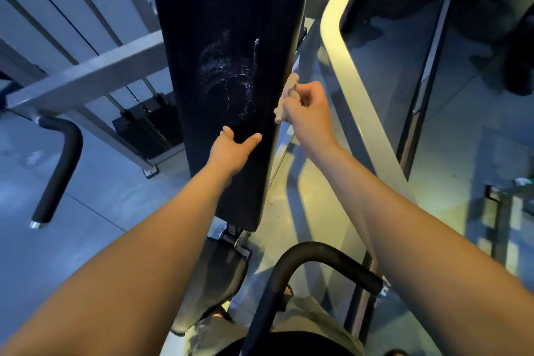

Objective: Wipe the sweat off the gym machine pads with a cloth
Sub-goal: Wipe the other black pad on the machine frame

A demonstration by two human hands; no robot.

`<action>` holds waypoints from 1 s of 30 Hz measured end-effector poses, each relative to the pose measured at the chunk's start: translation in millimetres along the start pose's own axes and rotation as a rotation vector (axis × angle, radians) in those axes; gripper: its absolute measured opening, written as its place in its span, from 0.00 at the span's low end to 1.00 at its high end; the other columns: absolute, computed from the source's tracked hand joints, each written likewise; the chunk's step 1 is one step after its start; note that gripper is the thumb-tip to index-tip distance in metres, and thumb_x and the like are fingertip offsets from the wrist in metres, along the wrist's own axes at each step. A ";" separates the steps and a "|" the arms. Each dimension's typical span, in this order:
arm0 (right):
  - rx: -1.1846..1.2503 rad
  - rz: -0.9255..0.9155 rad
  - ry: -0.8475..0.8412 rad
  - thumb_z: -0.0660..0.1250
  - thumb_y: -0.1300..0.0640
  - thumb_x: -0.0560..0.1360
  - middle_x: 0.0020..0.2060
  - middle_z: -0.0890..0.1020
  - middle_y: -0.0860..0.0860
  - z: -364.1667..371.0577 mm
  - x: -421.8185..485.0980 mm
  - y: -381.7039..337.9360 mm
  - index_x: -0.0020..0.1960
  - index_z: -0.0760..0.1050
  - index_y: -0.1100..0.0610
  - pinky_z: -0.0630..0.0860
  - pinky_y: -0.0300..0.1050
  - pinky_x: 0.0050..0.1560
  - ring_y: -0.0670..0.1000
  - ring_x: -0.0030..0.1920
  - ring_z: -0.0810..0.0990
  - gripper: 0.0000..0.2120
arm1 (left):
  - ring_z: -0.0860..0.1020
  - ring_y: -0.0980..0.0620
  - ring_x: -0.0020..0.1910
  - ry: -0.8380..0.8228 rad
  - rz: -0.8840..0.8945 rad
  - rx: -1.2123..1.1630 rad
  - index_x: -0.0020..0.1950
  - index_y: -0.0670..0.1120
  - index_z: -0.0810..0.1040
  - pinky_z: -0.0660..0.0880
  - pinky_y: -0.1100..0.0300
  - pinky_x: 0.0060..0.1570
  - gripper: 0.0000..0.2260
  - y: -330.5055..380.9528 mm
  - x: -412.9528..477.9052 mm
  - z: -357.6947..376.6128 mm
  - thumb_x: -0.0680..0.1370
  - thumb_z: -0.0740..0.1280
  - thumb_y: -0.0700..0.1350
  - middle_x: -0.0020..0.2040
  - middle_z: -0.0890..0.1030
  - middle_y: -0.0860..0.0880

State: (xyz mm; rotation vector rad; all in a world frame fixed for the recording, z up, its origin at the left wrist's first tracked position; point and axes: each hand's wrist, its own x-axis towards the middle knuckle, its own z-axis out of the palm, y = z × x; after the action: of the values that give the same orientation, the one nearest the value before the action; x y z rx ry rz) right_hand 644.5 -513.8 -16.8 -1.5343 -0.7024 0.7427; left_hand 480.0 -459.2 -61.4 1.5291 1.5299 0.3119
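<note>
A tall black back pad (225, 23) runs up the middle of the head view, with pale wet streaks around its centre and near its top. My left hand (232, 150) lies flat on the pad's lower part, fingers apart. My right hand (307, 113) is closed on a small beige cloth (289, 92) pressed against the pad's right edge. Below the back pad sits the dark seat pad (213, 277), partly hidden by my left forearm.
A grey frame bar (352, 89) slants down just right of my right hand. Black padded handles stand at the left (60, 165) and near bottom centre (318, 260). A weight stack (144, 127) sits behind the pad on the left. Concrete floor lies all around.
</note>
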 end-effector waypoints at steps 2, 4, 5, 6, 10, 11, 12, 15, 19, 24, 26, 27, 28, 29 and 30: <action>-0.104 0.035 -0.028 0.63 0.62 0.76 0.29 0.79 0.45 5.5 -13.7 15.7 0.43 0.67 0.52 0.78 0.44 0.46 0.45 0.35 0.79 0.08 | 0.62 0.45 0.78 -0.009 0.007 0.007 0.83 0.44 0.45 0.67 0.49 0.73 0.46 1.0 0.3 6.1 0.78 0.69 0.62 0.83 0.54 0.45; -0.129 0.112 -0.034 0.63 0.62 0.77 0.29 0.78 0.49 10.6 -23.1 26.9 0.42 0.66 0.52 0.75 0.46 0.45 0.48 0.35 0.78 0.09 | 0.63 0.43 0.77 -0.017 -0.003 0.023 0.83 0.43 0.47 0.67 0.48 0.72 0.47 3.5 2.2 11.2 0.77 0.69 0.62 0.82 0.54 0.43; -0.124 0.133 -0.027 0.63 0.61 0.78 0.30 0.78 0.51 12.5 -23.0 26.1 0.41 0.66 0.53 0.74 0.46 0.43 0.49 0.35 0.78 0.09 | 0.65 0.42 0.75 -0.015 -0.009 0.030 0.82 0.42 0.50 0.69 0.47 0.71 0.46 4.3 4.4 12.7 0.76 0.70 0.63 0.81 0.57 0.42; -0.106 0.140 -0.006 0.62 0.60 0.79 0.28 0.77 0.51 14.1 -19.4 18.7 0.41 0.67 0.54 0.74 0.44 0.40 0.48 0.33 0.77 0.09 | 0.67 0.41 0.74 -0.011 -0.014 0.042 0.81 0.41 0.54 0.71 0.46 0.68 0.46 5.0 6.6 13.5 0.75 0.70 0.64 0.80 0.60 0.42; 0.047 -0.068 0.086 0.59 0.62 0.81 0.23 0.72 0.47 9.4 14.4 -43.9 0.46 0.70 0.61 0.78 0.45 0.39 0.47 0.28 0.73 0.05 | 0.70 0.41 0.72 -0.016 -0.036 0.070 0.79 0.39 0.60 0.74 0.45 0.66 0.45 6.8 12.4 11.4 0.74 0.71 0.65 0.78 0.63 0.41; 0.059 -0.121 0.093 0.59 0.63 0.80 0.24 0.72 0.49 7.6 20.9 -53.6 0.48 0.70 0.63 0.77 0.44 0.38 0.47 0.28 0.73 0.03 | 0.70 0.41 0.72 -0.014 -0.038 0.063 0.79 0.39 0.60 0.74 0.45 0.66 0.45 6.7 13.3 10.7 0.73 0.71 0.65 0.78 0.63 0.41; 0.053 -0.146 0.093 0.60 0.64 0.79 0.27 0.73 0.51 6.8 22.5 -56.5 0.50 0.69 0.64 0.76 0.44 0.37 0.47 0.29 0.73 0.03 | 0.70 0.41 0.72 -0.016 -0.036 0.055 0.79 0.39 0.59 0.73 0.45 0.67 0.46 7.4 13.7 10.5 0.73 0.72 0.65 0.78 0.63 0.41; 0.000 -0.106 0.022 0.60 0.64 0.77 0.30 0.75 0.55 9.3 1.9 -31.4 0.50 0.67 0.63 0.77 0.50 0.38 0.50 0.31 0.76 0.04 | 0.66 0.42 0.75 -0.014 -0.030 0.056 0.81 0.39 0.54 0.71 0.47 0.69 0.46 8.4 14.0 13.9 0.75 0.71 0.63 0.81 0.58 0.41; -0.071 -0.077 -0.017 0.60 0.61 0.79 0.32 0.74 0.58 10.6 -5.4 -25.3 0.48 0.66 0.60 0.76 0.49 0.37 0.51 0.32 0.76 0.04 | 0.62 0.42 0.77 -0.028 -0.029 0.073 0.82 0.39 0.50 0.68 0.47 0.71 0.45 8.6 12.4 16.4 0.78 0.69 0.61 0.83 0.50 0.41; 0.013 -0.286 0.066 0.57 0.66 0.74 0.40 0.73 0.53 12.3 32.1 -63.0 0.48 0.65 0.57 0.69 0.49 0.34 0.56 0.37 0.70 0.06 | 0.61 0.41 0.78 -0.033 -0.023 0.069 0.82 0.39 0.49 0.68 0.48 0.72 0.46 8.8 9.0 13.2 0.78 0.69 0.61 0.83 0.50 0.41; -0.065 -0.300 0.044 0.58 0.65 0.75 0.43 0.74 0.52 14.4 14.2 -46.8 0.47 0.64 0.53 0.71 0.52 0.37 0.59 0.40 0.72 0.07 | 0.59 0.41 0.79 -0.035 -0.018 0.054 0.82 0.40 0.46 0.66 0.50 0.72 0.46 9.0 7.6 14.0 0.78 0.69 0.61 0.83 0.46 0.42; -0.109 -0.304 0.013 0.58 0.65 0.76 0.44 0.75 0.51 13.6 3.5 -38.5 0.47 0.65 0.54 0.73 0.53 0.39 0.58 0.41 0.73 0.07 | 0.59 0.41 0.79 -0.038 -0.015 0.045 0.82 0.40 0.45 0.66 0.50 0.72 0.46 8.9 7.5 14.7 0.78 0.69 0.61 0.83 0.45 0.43; -0.126 -0.313 -0.025 0.59 0.66 0.76 0.44 0.75 0.51 12.1 -3.0 -33.8 0.48 0.66 0.54 0.74 0.54 0.41 0.57 0.42 0.74 0.07 | 0.59 0.41 0.79 -0.042 -0.013 0.040 0.82 0.40 0.44 0.66 0.50 0.72 0.46 8.5 7.3 15.3 0.79 0.68 0.60 0.83 0.45 0.43; -0.131 -0.328 -0.045 0.59 0.67 0.76 0.44 0.76 0.50 10.3 -2.9 -38.0 0.47 0.66 0.55 0.74 0.54 0.42 0.56 0.42 0.75 0.07 | 0.60 0.41 0.79 -0.044 -0.012 0.036 0.82 0.40 0.44 0.66 0.51 0.71 0.46 7.6 7.0 15.7 0.79 0.68 0.61 0.83 0.44 0.43; -0.118 -0.354 -0.034 0.58 0.67 0.76 0.43 0.75 0.50 9.5 5.0 -48.6 0.47 0.66 0.55 0.73 0.53 0.42 0.54 0.42 0.75 0.07 | 0.60 0.41 0.79 -0.047 -0.012 0.032 0.82 0.41 0.44 0.66 0.50 0.71 0.46 6.5 7.0 15.9 0.79 0.68 0.61 0.83 0.44 0.44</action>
State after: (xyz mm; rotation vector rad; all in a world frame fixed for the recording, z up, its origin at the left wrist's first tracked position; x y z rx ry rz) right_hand 639.3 -499.9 30.8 -1.4519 -1.0270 0.4681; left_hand 497.2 -458.3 -68.2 1.5412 1.5130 0.2439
